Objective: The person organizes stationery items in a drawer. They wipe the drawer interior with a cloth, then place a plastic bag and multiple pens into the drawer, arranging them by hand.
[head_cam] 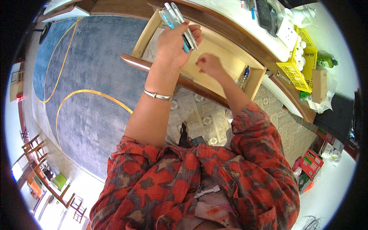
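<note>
Several pens (172, 14), some white or clear and some light blue, are gripped in a bundle by my left hand (175, 43). That hand is above the left part of an open wooden drawer (212, 43). Over the drawer's middle is my right hand (211, 64), slightly blurred, its fingers curled and a gap between thumb and forefinger. I see nothing in it. At the drawer's right end lies a blue pen (246, 72) beside other small items. A white paper (152, 44) with a drawing or print lies at the left end, partly hidden by my left hand.
The drawer juts from a brown-edged desk (244, 26). On the desktop are a dark case (264, 14), a white power socket (286, 33), a yellow plastic basket (309, 61) of white eggs, a green bottle (326, 60) and a wrench (283, 77). A grey-blue rug (95, 63) covers the floor at left.
</note>
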### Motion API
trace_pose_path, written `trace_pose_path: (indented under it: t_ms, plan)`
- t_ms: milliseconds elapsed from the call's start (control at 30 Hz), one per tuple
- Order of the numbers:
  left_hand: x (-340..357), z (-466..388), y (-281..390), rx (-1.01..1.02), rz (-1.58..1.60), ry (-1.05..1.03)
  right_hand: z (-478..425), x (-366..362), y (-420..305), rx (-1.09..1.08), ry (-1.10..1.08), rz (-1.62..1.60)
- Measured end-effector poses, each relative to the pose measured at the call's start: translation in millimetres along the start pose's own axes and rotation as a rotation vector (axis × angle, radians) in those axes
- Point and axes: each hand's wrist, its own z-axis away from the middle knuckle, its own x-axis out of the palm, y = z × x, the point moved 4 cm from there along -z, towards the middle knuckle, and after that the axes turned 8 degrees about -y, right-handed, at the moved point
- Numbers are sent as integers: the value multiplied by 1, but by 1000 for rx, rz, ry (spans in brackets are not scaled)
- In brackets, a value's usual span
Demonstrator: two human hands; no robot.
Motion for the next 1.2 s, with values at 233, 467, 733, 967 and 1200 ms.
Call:
trace_pose_path:
  t_ms: [233, 467, 733, 967, 1200]
  plan:
    - [1, 5, -3, -56, 5, 99, -36, 62, 26, -43, -251, 726]
    - [2, 5, -4, -79, -19, 89, -29, 70, 12, 110, -359, 772]
    - [0, 9, -7, -109, -56, 66, -6, 19, -7, -2, -5, 148]
    - [1, -2, -30, -115, -97, -28, 61, -77, -116, -305, 376, -477]
    - [8, -6, -39, -101, 4, -171, 74, -74, -153, -442, 519, 320]
